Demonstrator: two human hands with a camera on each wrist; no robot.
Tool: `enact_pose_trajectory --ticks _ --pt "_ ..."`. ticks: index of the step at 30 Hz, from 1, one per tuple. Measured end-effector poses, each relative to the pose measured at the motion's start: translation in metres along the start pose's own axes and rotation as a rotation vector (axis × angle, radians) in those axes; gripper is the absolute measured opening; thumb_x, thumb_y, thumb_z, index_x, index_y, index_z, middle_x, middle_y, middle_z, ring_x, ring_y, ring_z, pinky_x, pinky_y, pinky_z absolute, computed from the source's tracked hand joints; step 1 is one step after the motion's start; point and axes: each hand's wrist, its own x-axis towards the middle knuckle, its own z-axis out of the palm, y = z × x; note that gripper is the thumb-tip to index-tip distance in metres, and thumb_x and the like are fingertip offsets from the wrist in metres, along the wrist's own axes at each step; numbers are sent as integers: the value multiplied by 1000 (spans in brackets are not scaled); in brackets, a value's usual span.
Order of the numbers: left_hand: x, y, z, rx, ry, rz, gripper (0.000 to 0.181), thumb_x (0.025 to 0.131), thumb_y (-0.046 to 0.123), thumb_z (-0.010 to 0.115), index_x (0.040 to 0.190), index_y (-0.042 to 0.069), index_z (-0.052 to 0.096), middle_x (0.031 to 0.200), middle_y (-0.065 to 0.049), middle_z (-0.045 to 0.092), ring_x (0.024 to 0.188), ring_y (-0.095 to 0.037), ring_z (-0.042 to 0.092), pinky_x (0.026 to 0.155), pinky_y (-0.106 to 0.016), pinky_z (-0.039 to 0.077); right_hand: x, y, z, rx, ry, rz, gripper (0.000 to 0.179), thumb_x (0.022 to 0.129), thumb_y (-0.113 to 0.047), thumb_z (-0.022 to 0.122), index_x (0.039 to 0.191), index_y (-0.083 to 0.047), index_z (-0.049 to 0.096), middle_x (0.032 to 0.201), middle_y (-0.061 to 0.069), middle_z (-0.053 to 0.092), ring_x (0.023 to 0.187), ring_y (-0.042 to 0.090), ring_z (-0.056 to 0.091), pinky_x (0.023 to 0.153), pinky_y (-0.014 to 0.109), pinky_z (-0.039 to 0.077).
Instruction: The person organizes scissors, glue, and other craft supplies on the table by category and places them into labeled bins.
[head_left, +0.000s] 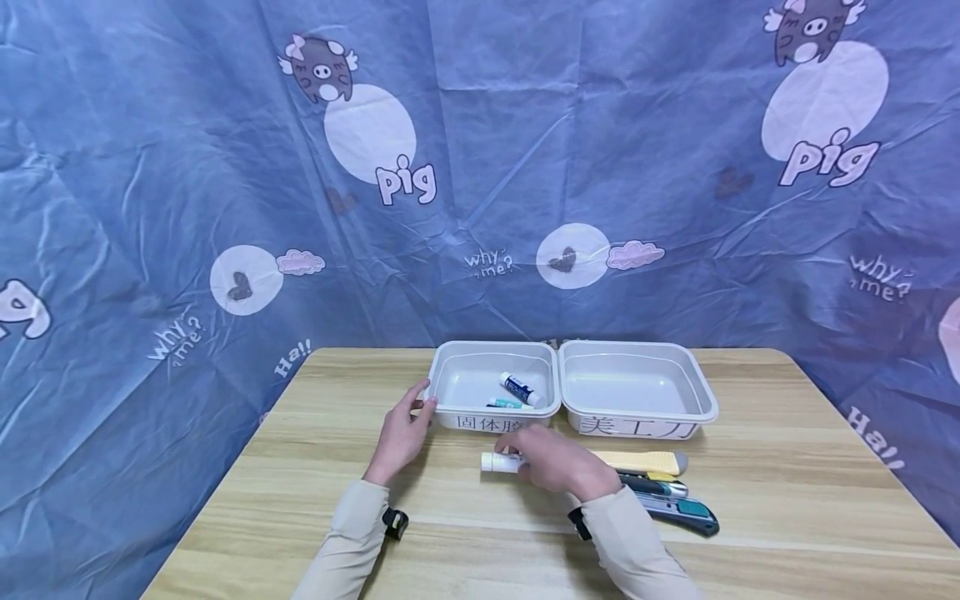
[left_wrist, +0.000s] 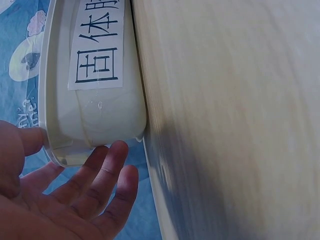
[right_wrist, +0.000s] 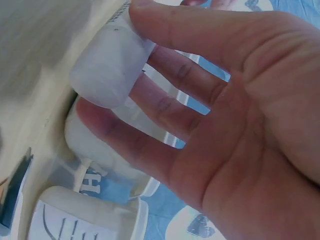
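The sorting looks about halfway: 2 glue sticks (head_left: pixel 519 388) lie in the left tub (head_left: pixel 444 420); a white glue stick (head_left: pixel 498 462), pinched between the right hand's (head_left: pixel 555 458) thumb and fingers, is just in front of that tub, outside it; the left hand (head_left: pixel 401 433) lightly grips the tub's left end; 3 cutters (head_left: pixel 645 462) remain on the desk (head_left: pixel 450 542), to the tub's front right; the right tub (head_left: pixel 637 417), beside it, shows 0 cutters inside.

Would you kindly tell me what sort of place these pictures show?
Probably a makeshift tabletop sorting station: a pig-print cloth hangs behind a wood-grain table, which bears two labelled white plastic boxes.
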Motion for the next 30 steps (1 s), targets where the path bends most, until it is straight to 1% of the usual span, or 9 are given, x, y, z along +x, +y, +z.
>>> enact_pose_trajectory --ticks 3,9,15,19,22,26,30 --pt "0 1 0 2 5 -4 48 106 23 57 150 7 50 117 -26 70 87 -34 74 74 -35 58 0 0 -2 0 27 -35 40 80 10 75 114 -11 74 111 3 74 100 21 69 89 38 58" --pt "0 1 0 4 2 -1 47 106 23 56 151 7 49 118 -26 69 88 -34 74 76 -36 58 1 1 -7 -16 103 -97 42 83 9 75 119 -12 74 118 3 74 108 22 69 95 40 56" --pt "0 0 0 0 1 -2 48 106 23 56 151 7 49 118 -26 69 87 -34 74 76 -37 59 1 1 -12 -21 171 -105 45 85 6 75 126 -12 71 125 3 73 112 25 69 98 42 56" --pt "0 0 0 -1 0 -5 48 106 24 56 151 8 49 118 -26 69 87 -33 74 76 -37 59 0 2 -15 -33 223 -118 45 86 4 76 128 -11 69 127 5 72 111 26 70 95 41 57" --pt "0 0 0 1 2 -4 48 106 23 56 151 7 49 118 -26 69 87 -33 74 77 -37 59 -1 3 -18 -40 262 -134 45 86 3 76 129 -10 69 127 7 71 112 25 70 96 40 57" --pt "0 0 0 2 3 -4 48 106 23 56 151 8 49 118 -25 69 87 -33 74 77 -38 59 -1 4 -22 -34 305 -142 44 87 2 75 129 -8 68 129 8 71 120 26 67 103 41 53" --pt "0 0 0 -3 2 -6 48 106 23 56 151 8 49 118 -25 69 87 -33 74 77 -38 59 -2 5 -25 -36 349 -129 45 87 1 76 131 -7 67 130 8 70 123 26 65 106 43 51"
